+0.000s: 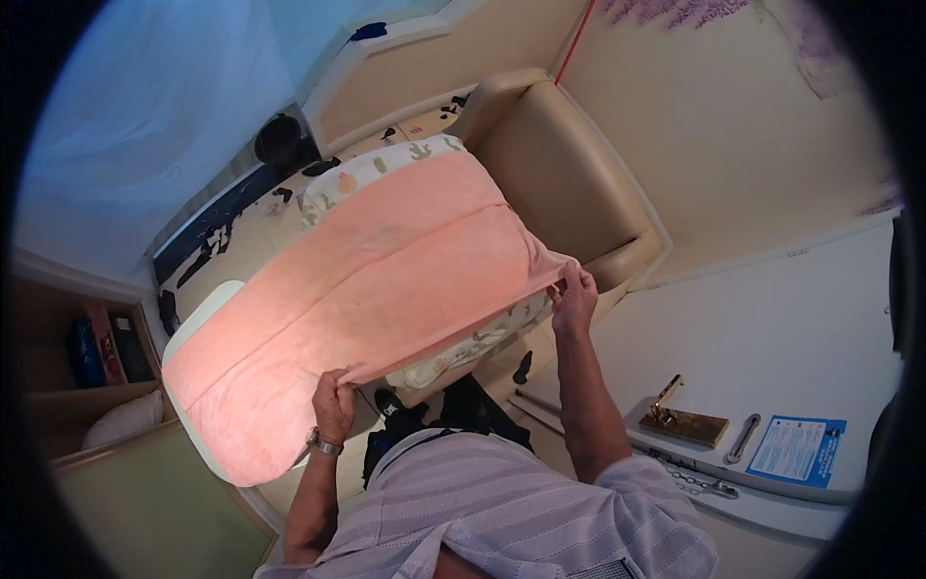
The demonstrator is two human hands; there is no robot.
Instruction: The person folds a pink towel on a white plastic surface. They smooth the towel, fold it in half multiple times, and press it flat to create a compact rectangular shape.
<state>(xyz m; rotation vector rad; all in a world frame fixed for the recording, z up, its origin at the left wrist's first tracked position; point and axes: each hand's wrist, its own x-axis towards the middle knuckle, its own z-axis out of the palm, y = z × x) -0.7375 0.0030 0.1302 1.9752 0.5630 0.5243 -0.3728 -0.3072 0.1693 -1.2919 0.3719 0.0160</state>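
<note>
A peach-coloured plush cloth (391, 268) with a crease along its length lies spread out before me. My left hand (334, 407), with a metal watch on the wrist, pinches its near edge. At the near right corner my right hand (576, 298) grips the fabric and pulls it into folds. Beneath the cloth, a white cactus-print fabric (394, 161) shows along the far side and again along the near side. On the left, the cloth covers most of a white rounded surface (224, 293). What supports the middle is hidden.
A beige armchair (557, 166) stands against the wall at the right. The white door (767, 326) has a brass handle (684, 423) and a chain. Dark scraps (206, 257) lie on the floor near a black bin (278, 137). Open shelves (94, 405) are at the left.
</note>
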